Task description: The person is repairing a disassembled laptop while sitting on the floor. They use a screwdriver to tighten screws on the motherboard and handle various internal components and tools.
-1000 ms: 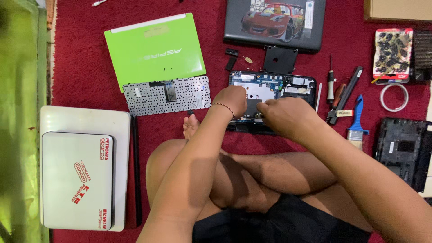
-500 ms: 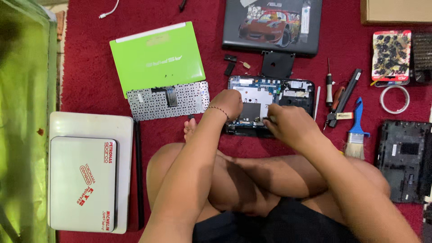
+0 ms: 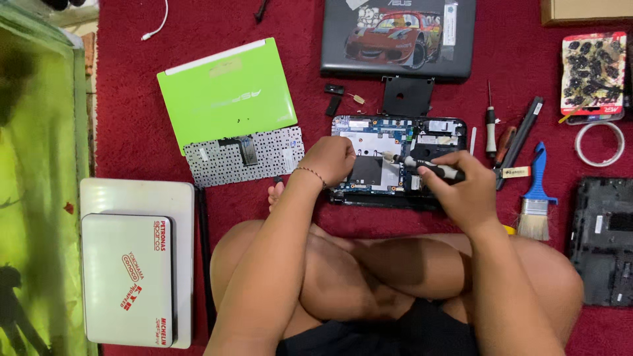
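An opened small laptop base with a blue circuit board lies on the red carpet in front of my crossed legs. My left hand rests closed on its left part, a thin bracelet at the wrist. My right hand grips a black-handled screwdriver that lies almost flat, its tip pointing left onto the board. A detached keyboard lies upside down to the left, under a green laptop lid.
A dark laptop with a red car sticker lies at the top. At the right lie screwdrivers, a blue-handled brush, a tape roll, a parts box and a black cover. Two stacked white laptops lie at the left.
My right hand has drawn back to the right, and the screwdriver now shows, laid across the board. The left hand stays on the base.
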